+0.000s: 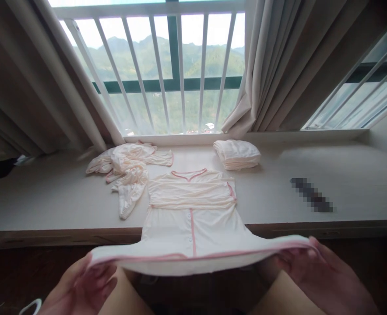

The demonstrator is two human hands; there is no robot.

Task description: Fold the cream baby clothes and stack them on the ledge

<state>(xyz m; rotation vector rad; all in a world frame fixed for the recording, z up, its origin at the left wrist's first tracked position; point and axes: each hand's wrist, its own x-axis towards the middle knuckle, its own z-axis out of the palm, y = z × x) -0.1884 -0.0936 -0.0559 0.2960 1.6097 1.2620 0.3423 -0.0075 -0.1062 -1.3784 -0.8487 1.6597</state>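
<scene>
A cream pajama top (170, 223) with pink piping and a buttoned front lies with its collar toward the window, its sleeves folded across the chest. Its lower part hangs over the front edge of the white ledge. My left hand (82, 280) grips the left corner of the hem, and my right hand (321, 275) grips the right corner. Between them the hem is stretched wide and lifted. Some fingers of both hands are hidden under the cloth.
A crumpled cream garment (131, 168) lies left on the ledge (269, 197). At the back right sits a folded cream stack (237, 154). A dark blurred object (312, 195) lies farther right. Beige curtains (262, 65) flank the barred window.
</scene>
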